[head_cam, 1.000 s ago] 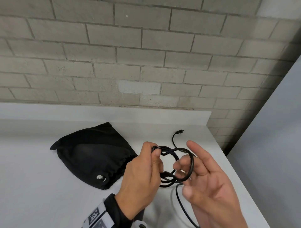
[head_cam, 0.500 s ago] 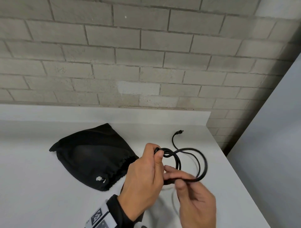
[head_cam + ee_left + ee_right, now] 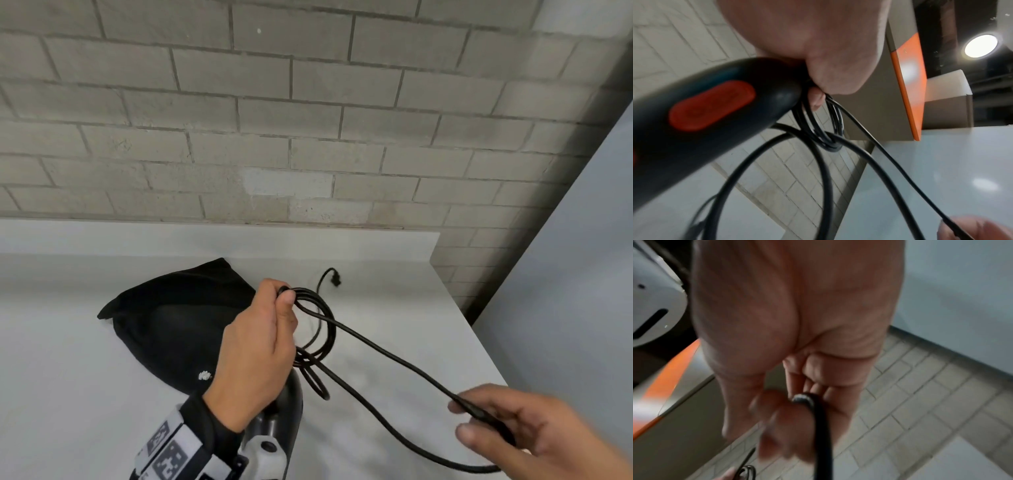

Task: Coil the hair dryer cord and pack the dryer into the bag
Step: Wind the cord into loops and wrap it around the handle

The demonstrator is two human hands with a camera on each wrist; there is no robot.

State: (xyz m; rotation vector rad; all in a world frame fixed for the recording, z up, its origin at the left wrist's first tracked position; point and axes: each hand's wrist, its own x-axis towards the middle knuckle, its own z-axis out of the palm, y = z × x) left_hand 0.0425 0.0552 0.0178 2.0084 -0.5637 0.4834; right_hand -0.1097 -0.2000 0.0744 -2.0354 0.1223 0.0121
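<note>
My left hand (image 3: 286, 298) grips several coiled loops of the black cord (image 3: 327, 329) above the white table. The black hair dryer (image 3: 287, 407) hangs beneath that wrist. Its handle with a red switch (image 3: 715, 113) fills the left wrist view, with the loops (image 3: 818, 129) bunched at its end by my fingers. At the lower right my right hand (image 3: 469, 421) pinches the cord (image 3: 387, 356), which runs taut from the coil and bends back in a long loop. The plug (image 3: 335, 280) lies on the table behind. The black drawstring bag (image 3: 171, 318) lies flat to the left.
The white table (image 3: 394, 301) ends at a right edge close to my right hand. A grey panel (image 3: 565, 274) stands beyond that edge. A brick wall (image 3: 308, 137) backs the table.
My right hand has drawn away from the coil to the lower right, pulling a long stretch of cord with it. My left hand keeps holding the loops in about the same place.
</note>
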